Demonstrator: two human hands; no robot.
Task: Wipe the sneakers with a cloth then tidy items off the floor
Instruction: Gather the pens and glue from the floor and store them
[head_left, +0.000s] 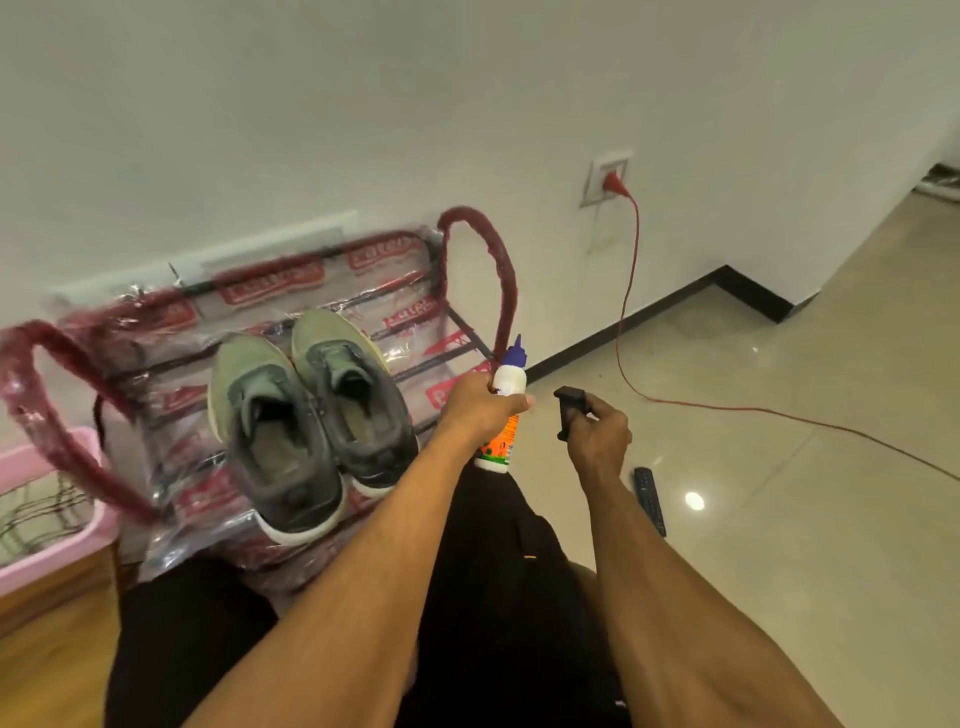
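Note:
Two grey-green sneakers (306, 415) with white soles rest side by side on a red plastic-wrapped shoe rack (395, 291). My left hand (480, 408) is closed around a white glue bottle (506, 410) with a purple nozzle and an orange label, just right of the sneakers. My right hand (597, 434) grips a small black object (569, 410), held above the floor. A black remote control (649, 499) lies on the tiles just right of my right forearm. No cloth is in sight.
A pink basket (31, 467) sits at the left on a wooden surface. A red cable (628, 291) runs from a wall socket (605, 176) down across the beige tiled floor (805, 519). My dark-trousered legs fill the lower middle.

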